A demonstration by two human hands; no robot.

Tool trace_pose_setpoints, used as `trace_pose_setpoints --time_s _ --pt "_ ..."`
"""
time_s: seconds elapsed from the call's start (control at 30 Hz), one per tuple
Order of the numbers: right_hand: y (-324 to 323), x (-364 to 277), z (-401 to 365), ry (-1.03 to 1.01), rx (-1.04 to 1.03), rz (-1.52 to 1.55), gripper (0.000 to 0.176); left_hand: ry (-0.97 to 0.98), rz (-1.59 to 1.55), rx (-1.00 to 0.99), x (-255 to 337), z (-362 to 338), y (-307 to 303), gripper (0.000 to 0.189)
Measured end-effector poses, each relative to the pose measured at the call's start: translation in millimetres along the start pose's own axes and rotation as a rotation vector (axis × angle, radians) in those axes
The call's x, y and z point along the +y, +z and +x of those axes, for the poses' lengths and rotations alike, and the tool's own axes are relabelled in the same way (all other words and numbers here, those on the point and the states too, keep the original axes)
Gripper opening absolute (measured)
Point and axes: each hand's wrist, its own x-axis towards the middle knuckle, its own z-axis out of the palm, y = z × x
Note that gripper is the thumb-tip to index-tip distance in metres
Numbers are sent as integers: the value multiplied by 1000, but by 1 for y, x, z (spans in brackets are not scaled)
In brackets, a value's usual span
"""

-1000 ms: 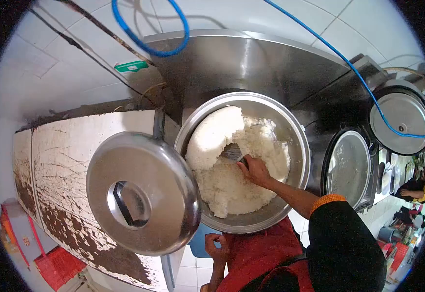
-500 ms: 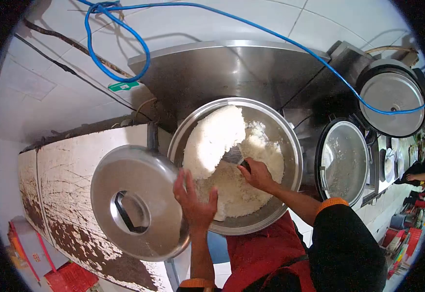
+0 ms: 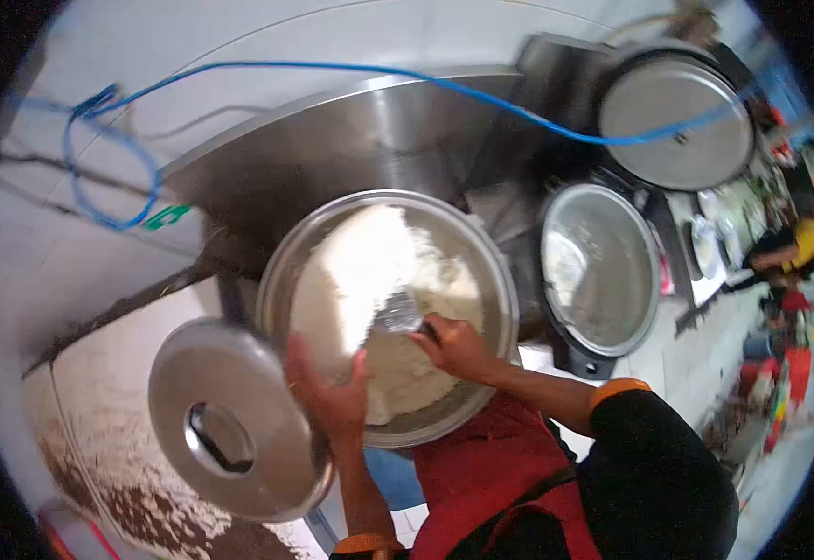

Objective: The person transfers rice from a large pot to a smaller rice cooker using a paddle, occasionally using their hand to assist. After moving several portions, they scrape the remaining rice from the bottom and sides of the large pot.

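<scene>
The right hand (image 3: 453, 347) is closed in a fist around the dark handle of a flat metal rice scoop (image 3: 396, 313). The scoop's long axis runs from that fist up and to the left, and its shiny blade points into the heap of white cooked rice (image 3: 360, 266) and touches it. The left hand (image 3: 327, 397) is open with the fingers spread wide. Its palm lies flat at the near rim of the large round steel pot (image 3: 503, 289), and the fingertips reach onto the rice; the picture is too blurred to tell whether it presses on rice or on metal. The rice is lumpy and matt, piled high on the pot's left side and lower on the right, where the scoop sits. Just to the left of the pot, overlapping its rim, lies a round brushed-steel lid with a dark central handle (image 3: 220, 425). It rests on a worn white bench with brown flaked patches (image 3: 118, 467). To the right of the pot stands an open steel rice cooker (image 3: 603, 266), and farther back another round steel lid (image 3: 673, 112). A thin blue cable (image 3: 332, 70) runs over the steel back panel (image 3: 332, 140).
</scene>
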Motion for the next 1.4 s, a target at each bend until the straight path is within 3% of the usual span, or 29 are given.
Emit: trace_pose_setpoints --time_s 0.03,0.17,0.27,0.5,0.57,0.6,0.63,0.7,0.73,0.83,0.9,0.97,1.07,1.1,1.13,1.27,1.33,1.4 --pt "-4 1 -5 -94 69 15 26 26 -32 -29 8 -2 -2 82" --pt "-24 -7 -17 -153 180 -23 25 82 -6 41 26 -7 -7 77" --pt "-27 1 -29 -213 232 -204 30 78 34 71 31 -17 -5 76" --pt "-32 12 -35 -193 110 -170 32 14 -40 -1 27 -27 6 76" --pt "-28 17 -37 -117 83 -175 26 256 99 -43 30 -11 16 67" --pt "-25 23 -38 -69 19 -189 26 285 113 -91 34 1 19 53" --pt "-23 27 -39 -78 12 -188 26 276 117 -85 34 7 23 53" --pt "-20 31 -39 60 -9 -238 26 335 215 -282 31 18 32 45" --pt "-18 34 -37 57 -15 -241 26 307 99 -293 24 21 39 40" --pt "-15 42 -28 -36 -6 -284 28 263 72 -229 0 28 52 43" --pt "-8 35 -16 -202 0 -403 28 319 43 -216 -8 36 55 49" --pt "-4 32 -5 -118 -116 -370 28 204 -145 -428 -9 42 53 54" --pt "4 36 16 -124 -83 -391 27 316 -64 -283 -17 36 66 51" --pt "4 33 28 -49 -180 -378 29 355 -26 -241 -15 39 64 49" --pt "4 31 37 32 -283 -362 31 299 -48 -238 -14 40 62 44" --pt "26 46 68 -49 -338 -408 33 184 -59 -252 -31 50 58 40" --pt "32 40 88 181 -522 -399 25 164 -23 -130 -52 56 65 36" --pt "25 21 93 165 -465 -425 23 151 -50 -135 -51 71 49 34"
